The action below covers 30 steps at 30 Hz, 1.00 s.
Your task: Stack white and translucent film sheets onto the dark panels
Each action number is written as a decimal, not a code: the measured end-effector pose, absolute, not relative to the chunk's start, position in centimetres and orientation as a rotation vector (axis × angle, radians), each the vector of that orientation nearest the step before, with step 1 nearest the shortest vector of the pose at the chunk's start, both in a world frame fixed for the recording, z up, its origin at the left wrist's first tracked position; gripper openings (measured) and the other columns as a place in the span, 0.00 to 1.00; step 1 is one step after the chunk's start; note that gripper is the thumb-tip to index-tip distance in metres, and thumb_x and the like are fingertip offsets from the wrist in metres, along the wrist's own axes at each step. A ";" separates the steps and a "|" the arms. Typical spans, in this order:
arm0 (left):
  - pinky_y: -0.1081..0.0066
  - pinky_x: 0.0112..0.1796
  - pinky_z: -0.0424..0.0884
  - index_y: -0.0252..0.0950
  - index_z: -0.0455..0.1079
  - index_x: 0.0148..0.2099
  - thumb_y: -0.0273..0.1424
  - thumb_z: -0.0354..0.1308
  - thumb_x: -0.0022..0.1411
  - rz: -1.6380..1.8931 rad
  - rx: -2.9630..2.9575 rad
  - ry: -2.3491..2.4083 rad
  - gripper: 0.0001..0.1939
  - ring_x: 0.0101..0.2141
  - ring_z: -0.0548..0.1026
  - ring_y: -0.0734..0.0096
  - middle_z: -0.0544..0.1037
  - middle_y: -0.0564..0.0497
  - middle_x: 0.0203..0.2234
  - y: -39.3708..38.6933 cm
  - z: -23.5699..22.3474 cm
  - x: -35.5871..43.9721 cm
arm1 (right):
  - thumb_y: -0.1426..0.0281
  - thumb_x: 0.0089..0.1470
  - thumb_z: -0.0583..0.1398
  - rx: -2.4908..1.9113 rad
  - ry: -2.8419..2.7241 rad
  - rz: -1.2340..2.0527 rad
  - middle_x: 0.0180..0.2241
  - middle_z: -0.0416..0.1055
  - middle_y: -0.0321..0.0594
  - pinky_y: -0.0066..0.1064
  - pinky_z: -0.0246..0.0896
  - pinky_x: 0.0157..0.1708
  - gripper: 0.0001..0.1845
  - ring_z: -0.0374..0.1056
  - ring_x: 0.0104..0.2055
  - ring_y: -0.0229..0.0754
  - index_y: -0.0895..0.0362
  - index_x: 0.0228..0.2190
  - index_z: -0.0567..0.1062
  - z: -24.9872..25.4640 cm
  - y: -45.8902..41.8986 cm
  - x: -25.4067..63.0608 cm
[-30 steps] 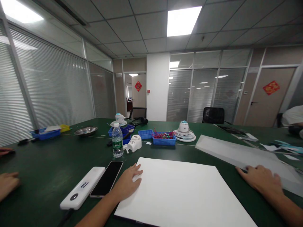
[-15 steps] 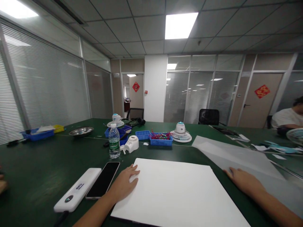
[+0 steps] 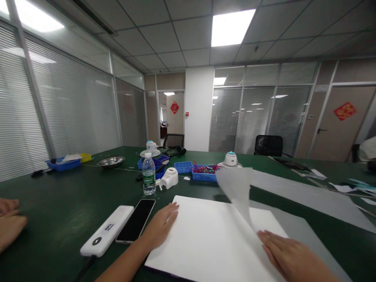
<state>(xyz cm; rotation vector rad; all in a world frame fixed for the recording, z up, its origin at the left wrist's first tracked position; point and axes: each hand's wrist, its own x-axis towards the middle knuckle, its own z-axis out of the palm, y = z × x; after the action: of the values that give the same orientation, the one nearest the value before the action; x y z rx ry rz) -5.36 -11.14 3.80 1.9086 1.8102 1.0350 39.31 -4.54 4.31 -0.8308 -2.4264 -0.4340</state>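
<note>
My left hand (image 3: 162,225) lies flat on white paper (image 3: 202,239); my right hand (image 3: 289,252), grip unclear, meets a flimsy-looking sheet (image 3: 236,192), best held edgewise.

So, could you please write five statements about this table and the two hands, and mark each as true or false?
1. The left hand rests at the left edge of the large white sheet. True.
2. The phone lies on top of the power bank. False: they lie side by side.
3. The right hand touches a translucent sheet that curls up. True.
4. The metal dish is left of the bottle. True.
5. The bottle lies on its side. False: it stands upright.
</note>
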 end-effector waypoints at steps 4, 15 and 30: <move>0.57 0.65 0.55 0.35 0.66 0.65 0.51 0.41 0.71 1.091 1.844 1.768 0.33 0.64 0.64 0.58 0.68 0.45 0.64 -11.0 4.0 -5.2 | 0.61 0.65 0.54 -0.362 -2.554 -0.814 0.42 0.79 0.42 0.27 0.74 0.28 0.18 0.78 0.39 0.44 0.58 0.45 0.79 4.5 -8.0 34.4; 0.51 0.66 0.53 0.35 0.72 0.60 0.60 0.36 0.67 1.176 1.729 1.690 0.41 0.63 0.66 0.51 0.72 0.46 0.61 -10.2 3.8 -6.3 | 0.58 0.63 0.56 -0.337 -2.780 -0.509 0.49 0.77 0.39 0.31 0.74 0.39 0.20 0.77 0.45 0.45 0.52 0.51 0.75 7.2 -9.1 33.8; 0.48 0.67 0.46 0.48 0.70 0.62 0.32 0.59 0.57 0.823 1.954 1.813 0.29 0.69 0.51 0.50 0.57 0.53 0.69 -9.7 3.0 -5.9 | 0.49 0.58 0.46 -2.016 -1.999 -0.181 0.61 0.59 0.67 0.69 0.52 0.55 0.42 0.57 0.62 0.70 0.67 0.62 0.63 2.3 15.5 52.0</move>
<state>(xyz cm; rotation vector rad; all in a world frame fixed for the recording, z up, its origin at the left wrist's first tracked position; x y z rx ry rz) -5.92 -9.75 2.97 1.9537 1.8127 0.8228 51.98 15.47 2.27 -2.0155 -1.9993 -0.1807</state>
